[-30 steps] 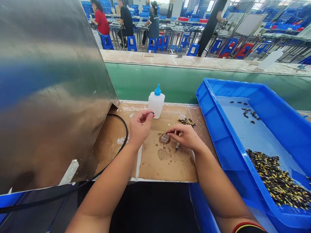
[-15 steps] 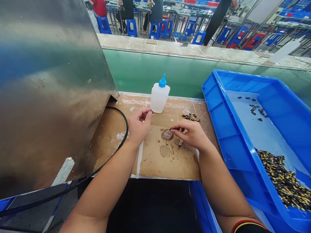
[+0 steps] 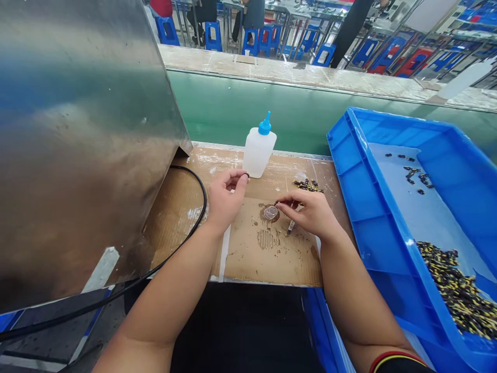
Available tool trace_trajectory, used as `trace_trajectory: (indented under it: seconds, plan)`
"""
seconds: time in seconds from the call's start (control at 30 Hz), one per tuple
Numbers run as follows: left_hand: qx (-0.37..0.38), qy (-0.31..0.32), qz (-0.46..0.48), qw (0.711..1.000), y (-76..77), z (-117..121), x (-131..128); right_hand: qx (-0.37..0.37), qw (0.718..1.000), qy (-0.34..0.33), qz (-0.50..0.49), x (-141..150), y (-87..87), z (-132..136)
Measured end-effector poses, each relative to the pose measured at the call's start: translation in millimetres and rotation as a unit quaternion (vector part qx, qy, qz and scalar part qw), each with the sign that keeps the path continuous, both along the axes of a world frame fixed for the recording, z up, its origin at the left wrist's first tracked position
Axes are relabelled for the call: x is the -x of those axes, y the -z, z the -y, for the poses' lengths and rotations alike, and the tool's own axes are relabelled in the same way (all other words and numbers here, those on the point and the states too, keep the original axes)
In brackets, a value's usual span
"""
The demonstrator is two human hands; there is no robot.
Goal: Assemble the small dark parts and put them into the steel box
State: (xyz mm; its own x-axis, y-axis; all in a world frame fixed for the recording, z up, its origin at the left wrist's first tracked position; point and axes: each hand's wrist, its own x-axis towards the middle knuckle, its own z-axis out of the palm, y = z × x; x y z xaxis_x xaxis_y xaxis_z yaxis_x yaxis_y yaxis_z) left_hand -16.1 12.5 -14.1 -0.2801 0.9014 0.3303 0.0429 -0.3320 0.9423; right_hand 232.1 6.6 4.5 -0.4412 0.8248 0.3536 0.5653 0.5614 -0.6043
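My left hand is closed in a pinch on a small black part, just in front of a white squeeze bottle with a blue nozzle cap. Thumb and forefinger of my right hand pinch a small dark piece at the edge of a small clear round dish. Below that hand a slim, clear tube-like thing with a dark tip shows; whether the hand also holds it I cannot tell. Several black-and-yellow parts lie in a loose pile behind my right hand.
Cardboard with wet stains covers the bench. At right stands a blue crate holding many black-and-yellow parts. A metal panel rises at left, with a black cable beside it. People sit beyond a green partition.
The camera view has shifted slightly, so the bench things appear a little to the right and higher. Both hands keep their pinches, and the right fingers stay at the dish's edge.
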Motion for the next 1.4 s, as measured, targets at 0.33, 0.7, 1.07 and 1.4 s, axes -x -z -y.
trace_trajectory:
  seconds: [0.33, 0.7, 1.07, 1.4]
  plan:
    - [-0.001, -0.004, -0.009, 1.000, 0.3, -0.6, -0.5, 0.005, 1.000, 0.007, -0.010, 2.0, -2.2, 1.9]
    - [-0.008, -0.001, -0.009, 1.000, -0.6, 1.3, -0.6, -0.008, 1.000, 0.018, -0.008, 2.4, -3.2, 2.1]
    - [-0.009, 0.001, -0.015, 1.000, 0.6, 1.5, -1.2, -0.014, 1.000, 0.017, -0.009, 2.4, -2.0, 2.7]
    - [-0.007, -0.001, -0.024, 1.000, -0.8, 2.1, -1.1, -0.009, 1.000, 0.021, 0.003, 3.2, -2.1, 2.5]
